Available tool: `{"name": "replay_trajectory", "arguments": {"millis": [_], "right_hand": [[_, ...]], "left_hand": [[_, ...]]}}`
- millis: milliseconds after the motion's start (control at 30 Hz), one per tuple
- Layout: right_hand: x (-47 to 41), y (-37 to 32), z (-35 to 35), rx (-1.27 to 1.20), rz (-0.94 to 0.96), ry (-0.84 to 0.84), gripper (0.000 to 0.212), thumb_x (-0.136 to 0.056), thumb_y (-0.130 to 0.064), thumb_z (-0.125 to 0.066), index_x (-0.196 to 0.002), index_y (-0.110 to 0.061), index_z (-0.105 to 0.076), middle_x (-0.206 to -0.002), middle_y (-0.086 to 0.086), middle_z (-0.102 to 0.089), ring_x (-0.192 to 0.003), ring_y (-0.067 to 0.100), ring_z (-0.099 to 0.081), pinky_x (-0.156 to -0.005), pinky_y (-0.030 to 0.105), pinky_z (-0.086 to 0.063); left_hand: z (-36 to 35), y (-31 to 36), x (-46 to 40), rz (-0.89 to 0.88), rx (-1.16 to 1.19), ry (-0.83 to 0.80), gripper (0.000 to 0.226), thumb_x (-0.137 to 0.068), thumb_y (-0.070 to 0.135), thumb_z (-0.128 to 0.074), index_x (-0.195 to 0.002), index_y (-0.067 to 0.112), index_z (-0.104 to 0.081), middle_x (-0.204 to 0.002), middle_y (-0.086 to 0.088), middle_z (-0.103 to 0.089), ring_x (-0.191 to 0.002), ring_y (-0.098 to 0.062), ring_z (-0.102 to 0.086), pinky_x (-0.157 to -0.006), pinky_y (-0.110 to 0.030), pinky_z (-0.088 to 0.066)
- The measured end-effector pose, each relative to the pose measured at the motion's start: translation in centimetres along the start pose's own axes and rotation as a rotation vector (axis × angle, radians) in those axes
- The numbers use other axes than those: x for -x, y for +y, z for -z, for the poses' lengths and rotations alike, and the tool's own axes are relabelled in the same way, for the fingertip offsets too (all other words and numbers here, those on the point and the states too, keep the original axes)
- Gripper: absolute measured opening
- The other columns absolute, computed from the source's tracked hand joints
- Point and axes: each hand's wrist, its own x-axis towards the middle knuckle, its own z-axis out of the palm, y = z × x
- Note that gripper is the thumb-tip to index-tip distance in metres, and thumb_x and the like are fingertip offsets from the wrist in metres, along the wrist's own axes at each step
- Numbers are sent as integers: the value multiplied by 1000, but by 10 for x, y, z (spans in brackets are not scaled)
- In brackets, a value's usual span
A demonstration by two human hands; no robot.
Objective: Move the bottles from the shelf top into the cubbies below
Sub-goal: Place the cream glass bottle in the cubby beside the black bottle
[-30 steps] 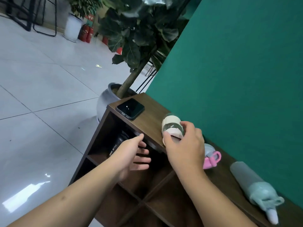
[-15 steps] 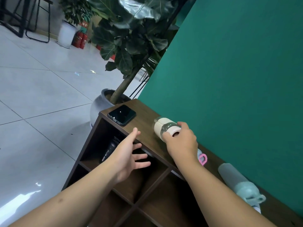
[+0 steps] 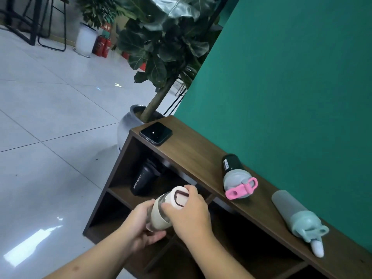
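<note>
I see a room with a pale tiled floor and a flat green wall rising straight behind a dark wooden shelf. A large potted plant stands on the floor just past the shelf's far end.

The shelf top runs along the wall, with open cubbies below its front edge. In the upper cubby at the far end, a black sport bottle sits with white lettering on its side.

Three things lie on the shelf top. Near the close end, a frosted bottle with a pale teal cap lies on its side, spout toward the front edge. Midway along, a black bottle with a grey and pink lid also lies on its side, lid toward the front edge. At the far corner rests a dark phone, face up.

Both of my hands grip a cream bottle with a pink lid, held in the air in front of the cubbies, below the shelf top. My left hand cups its base, fingers curled underneath. My right hand wraps its upper part, fingertips at the lid.
</note>
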Motion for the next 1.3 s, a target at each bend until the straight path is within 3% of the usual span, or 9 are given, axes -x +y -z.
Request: {"name": "replay_trajectory", "arguments": {"millis": [133,300,500,700,933,1067,1167,1233,1300], "right_hand": [[-21,21,-41,1,-61,-10,89,-72,-54,-78,-147,-28,-38,-138,0,-55,-119,23,-61,-94,37,-56],[-63,37,-71,-82,-108,98,79,-73,-47,-82,-138,-23,-45,-128,4,-60,-113,27,-63,-91,43,-58],[-122,46,-94,-122,-172,156,66,-73,-42,-84,-127,-14,-57,-121,13,-67,-108,33,-67,-90,39,-56],[-150,56,-96,-189,-266,124,39,-83,-32,-81,-115,-12,-72,-119,7,-74,-108,29,-70,-79,26,-45],[-164,58,-94,-211,-297,90,28,-86,-36,-79,-82,-15,-61,-71,-2,-63,-89,31,-73,-69,31,-50],[-165,59,-95,-207,-302,70,35,-86,-39,-78,-96,-8,-68,-82,4,-70,-81,27,-68,-68,30,-48],[-157,58,-96,-166,-288,71,49,-84,-43,-79,-114,-7,-66,-108,11,-74,-90,29,-71,-67,27,-47],[-146,56,-96,-49,-255,70,60,-83,-45,-78,-128,-12,-58,-122,13,-67,-107,32,-67,-78,33,-52],[-130,56,-96,4,-195,69,75,-81,-42,-78,-145,-18,-46,-135,15,-54,-123,37,-57,-96,44,-53]], "left_hand": [[11,-16,-38,44,86,9,34,-99,39,-60,-121,15,-71,-112,-14,-73,-97,-30,-72,-97,-54,-59],[8,-14,-91,44,270,-41,48,-104,49,-50,-131,13,-65,-127,-14,-71,-111,-32,-69,-106,-53,-53],[-1,1,-145,37,216,-25,64,-100,60,-47,-138,10,-61,-135,-14,-67,-119,-36,-64,-89,-44,-59],[-10,-4,-167,70,179,-35,70,-100,64,-45,-146,13,-56,-149,-8,-57,-123,-41,-55,-95,-48,-56],[-14,-2,-176,73,179,-7,73,-97,65,-49,-147,11,-53,-151,-7,-54,-130,-42,-51,-97,-50,-58],[-12,-5,-175,81,194,-38,71,-98,64,-50,-143,10,-54,-151,-8,-50,-129,-40,-49,-104,-54,-53],[-8,-8,-170,87,153,-27,60,-99,64,-47,-128,13,-60,-145,-12,-51,-124,-39,-50,-104,-57,-53],[-8,-9,-164,99,128,-14,51,-100,64,-47,-117,18,-61,-139,-10,-54,-125,-38,-48,-104,-57,-52],[-8,-7,-152,79,84,-18,60,-96,68,-49,-125,17,-61,-137,-9,-57,-130,-38,-49,-97,-55,-57]]}}
